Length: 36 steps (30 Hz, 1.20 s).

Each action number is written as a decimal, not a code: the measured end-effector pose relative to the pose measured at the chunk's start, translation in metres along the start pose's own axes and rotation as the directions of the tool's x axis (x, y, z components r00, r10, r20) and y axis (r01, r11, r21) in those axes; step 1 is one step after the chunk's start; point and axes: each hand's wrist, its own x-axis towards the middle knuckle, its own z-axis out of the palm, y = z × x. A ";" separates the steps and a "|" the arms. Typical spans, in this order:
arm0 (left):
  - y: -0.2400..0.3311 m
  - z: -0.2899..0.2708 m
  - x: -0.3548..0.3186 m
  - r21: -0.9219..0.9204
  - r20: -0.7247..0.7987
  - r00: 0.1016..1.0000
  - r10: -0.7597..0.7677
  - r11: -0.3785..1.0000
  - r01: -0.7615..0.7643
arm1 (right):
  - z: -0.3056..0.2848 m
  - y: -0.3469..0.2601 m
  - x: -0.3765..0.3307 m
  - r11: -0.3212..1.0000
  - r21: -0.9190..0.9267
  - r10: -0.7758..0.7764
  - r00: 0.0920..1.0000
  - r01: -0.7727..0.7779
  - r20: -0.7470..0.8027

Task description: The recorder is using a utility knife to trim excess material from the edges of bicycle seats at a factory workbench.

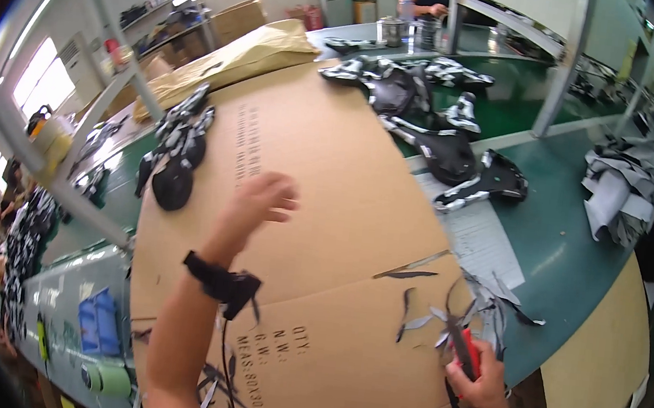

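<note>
The person's right hand [486,385] is curled around a cutter [472,356] with red on its handle, over the right side of the cardboard [327,204], near thin scraps [416,322]. The cutter looks light and hard, maybe sharp at the tip, so the handle seems the best part to hold. The left hand [262,199] is half open above the cardboard, with nothing seen in it. A blue bin [97,323] sits far left; its insides are too small to tell.
</note>
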 end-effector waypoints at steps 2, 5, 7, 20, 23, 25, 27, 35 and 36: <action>0.010 0.072 0.045 0.422 0.267 0.955 0.126 0.876 -0.234 | 0.000 -0.001 -0.001 0.993 0.121 -0.011 0.998 0.003 0.062; 0.001 0.184 0.099 0.594 0.399 0.879 0.262 0.656 -0.465 | -0.011 0.002 -0.007 0.958 0.232 0.142 0.983 -0.167 0.119; -0.017 0.251 0.127 0.594 0.439 0.846 0.302 0.610 -0.525 | -0.012 0.014 -0.015 0.949 0.289 0.137 0.990 -0.127 -0.015; 0.002 0.158 -0.023 0.611 0.426 0.821 0.379 0.549 -0.570 | -0.036 0.029 -0.029 0.874 0.485 0.135 0.972 -0.025 -0.193; 0.005 0.097 -0.118 0.657 0.472 0.864 0.179 0.581 -0.479 | -0.026 0.019 -0.031 0.780 0.616 0.140 0.990 -0.111 0.002; -0.005 0.068 -0.169 0.699 0.524 0.850 0.060 0.540 -0.469 | -0.008 0.011 -0.032 0.800 0.586 0.050 0.988 -0.126 0.144; -0.019 0.050 -0.210 0.719 0.481 0.875 0.055 0.546 -0.430 | 0.012 -0.002 -0.039 0.837 0.520 0.000 0.951 -0.169 0.310; -0.061 0.090 -0.267 0.671 0.266 0.947 0.180 0.670 -0.316 | 0.037 0.000 -0.057 0.951 0.308 -0.127 0.874 -0.027 0.469; -0.059 0.101 -0.267 0.664 0.258 0.950 0.178 0.681 -0.308 | 0.034 -0.001 -0.051 0.959 0.221 -0.261 0.859 0.178 0.441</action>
